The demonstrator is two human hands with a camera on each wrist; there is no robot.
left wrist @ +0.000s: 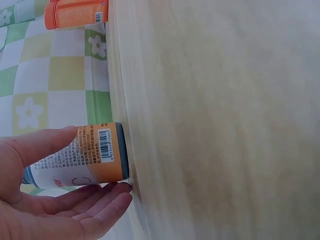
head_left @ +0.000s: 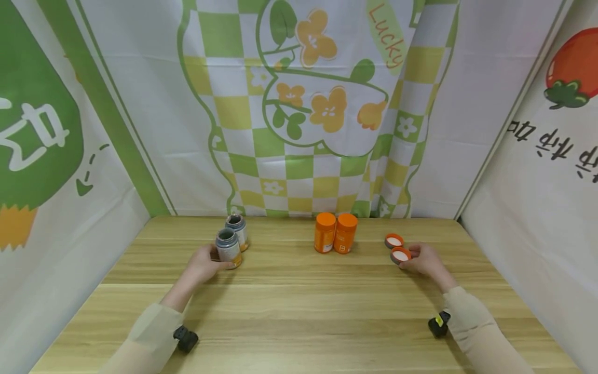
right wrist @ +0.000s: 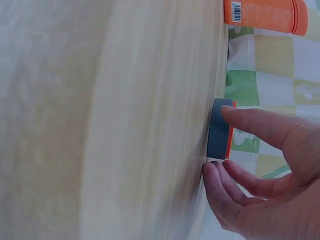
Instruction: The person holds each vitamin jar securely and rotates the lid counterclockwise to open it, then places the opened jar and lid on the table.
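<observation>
On the left of the table, my left hand (head_left: pixel 204 265) holds the front grey-blue bottle (head_left: pixel 228 249) low on its body, thumb on one side and fingers on the other. This bottle stands upright, uncapped, with a white and orange label (left wrist: pixel 95 155). Just behind it is a second uncapped grey-blue bottle (head_left: pixel 237 226). Over on the right, my right hand (head_left: pixel 424 261) pinches the nearer grey cap (right wrist: pixel 218 129) between thumb and fingers. That cap lies upturned, showing an orange rim and white inside. Another upturned cap (head_left: pixel 394 240) lies right behind it.
Two orange bottles with orange lids, one on the left (head_left: pixel 324 232) and one on the right (head_left: pixel 345 234), stand side by side at the back middle. A checked curtain (head_left: pixel 280 176) hangs behind the wooden table (head_left: pixel 308 311), with printed cloth walls on both sides.
</observation>
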